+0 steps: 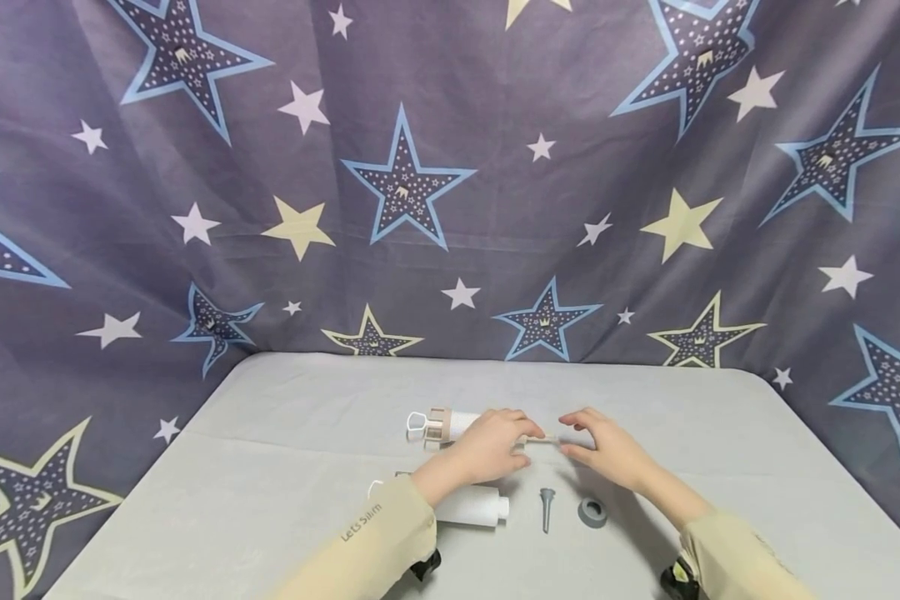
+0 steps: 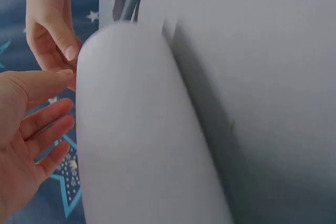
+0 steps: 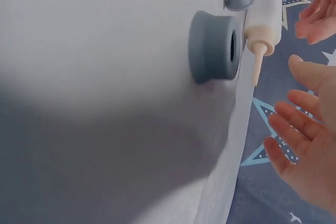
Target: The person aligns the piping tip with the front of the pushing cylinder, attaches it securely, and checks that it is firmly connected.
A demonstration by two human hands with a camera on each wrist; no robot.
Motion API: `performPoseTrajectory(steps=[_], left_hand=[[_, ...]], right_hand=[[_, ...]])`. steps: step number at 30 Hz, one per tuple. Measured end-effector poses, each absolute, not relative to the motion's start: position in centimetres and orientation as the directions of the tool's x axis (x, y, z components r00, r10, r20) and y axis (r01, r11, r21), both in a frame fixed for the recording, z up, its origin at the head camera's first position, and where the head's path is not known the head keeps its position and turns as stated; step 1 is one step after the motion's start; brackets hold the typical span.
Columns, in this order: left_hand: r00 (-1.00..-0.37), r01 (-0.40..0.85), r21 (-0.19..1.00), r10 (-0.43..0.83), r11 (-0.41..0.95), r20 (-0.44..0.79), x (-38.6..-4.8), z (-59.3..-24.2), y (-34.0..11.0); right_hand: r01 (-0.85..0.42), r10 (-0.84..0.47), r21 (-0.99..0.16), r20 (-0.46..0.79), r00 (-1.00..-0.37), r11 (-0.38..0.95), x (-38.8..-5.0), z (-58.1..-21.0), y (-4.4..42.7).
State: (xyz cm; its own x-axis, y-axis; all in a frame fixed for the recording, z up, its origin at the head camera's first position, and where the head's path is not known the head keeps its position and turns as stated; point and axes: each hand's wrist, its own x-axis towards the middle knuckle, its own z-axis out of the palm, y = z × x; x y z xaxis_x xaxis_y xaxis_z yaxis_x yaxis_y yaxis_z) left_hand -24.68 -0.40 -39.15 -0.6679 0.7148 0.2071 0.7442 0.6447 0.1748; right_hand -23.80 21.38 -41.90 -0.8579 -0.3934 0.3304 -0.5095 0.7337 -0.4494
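Note:
Behind my left hand (image 1: 495, 446) lies a white syringe-like tube (image 1: 463, 423) with beige grips, a white ring handle and a thin beige nozzle (image 3: 258, 64). Loosely bent, the left fingers hang near its nozzle end and hold nothing. My right hand (image 1: 607, 446) is just right of the nozzle tip, thumb and fingers spread apart. In the right wrist view both hands (image 3: 310, 129) look separate from the tube. A second white tube (image 1: 471, 506) lies nearer, partly hidden by the left forearm; its white side (image 2: 131, 129) fills much of the left wrist view.
A grey funnel-shaped piece (image 1: 546, 508) with a narrow stem lies right of the nearer tube. Beside it is a grey ring (image 1: 592, 512) with a hole through it. A pale cloth covers the table (image 1: 270, 467), and a star-patterned curtain (image 1: 450, 275) hangs behind.

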Motion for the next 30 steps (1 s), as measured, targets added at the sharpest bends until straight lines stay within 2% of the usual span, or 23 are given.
performPoseTrajectory(steps=[7,14,21,30], left_hand=[[-0.628,0.778,0.178,0.759,0.603,0.171,-23.6,-39.9,0.6],[-0.591,0.805,0.17,0.795,0.569,0.139,-23.4,-40.9,1.5],[-0.606,0.796,0.116,0.787,0.595,0.119,-23.3,-41.6,2.2],[-0.607,0.794,0.101,0.786,0.599,0.113,-23.1,-42.0,2.2]], right_hand=[[-0.52,-0.397,-0.422,0.348,-0.849,0.743,-22.3,-42.2,22.3],[-0.543,-0.466,-0.46,0.279,-0.84,0.703,-20.9,-42.2,23.0],[-0.57,-0.526,-0.48,0.238,-0.816,0.667,-20.0,-42.5,23.3],[-0.547,-0.554,-0.519,0.16,-0.817,0.656,-19.2,-42.7,23.4]])
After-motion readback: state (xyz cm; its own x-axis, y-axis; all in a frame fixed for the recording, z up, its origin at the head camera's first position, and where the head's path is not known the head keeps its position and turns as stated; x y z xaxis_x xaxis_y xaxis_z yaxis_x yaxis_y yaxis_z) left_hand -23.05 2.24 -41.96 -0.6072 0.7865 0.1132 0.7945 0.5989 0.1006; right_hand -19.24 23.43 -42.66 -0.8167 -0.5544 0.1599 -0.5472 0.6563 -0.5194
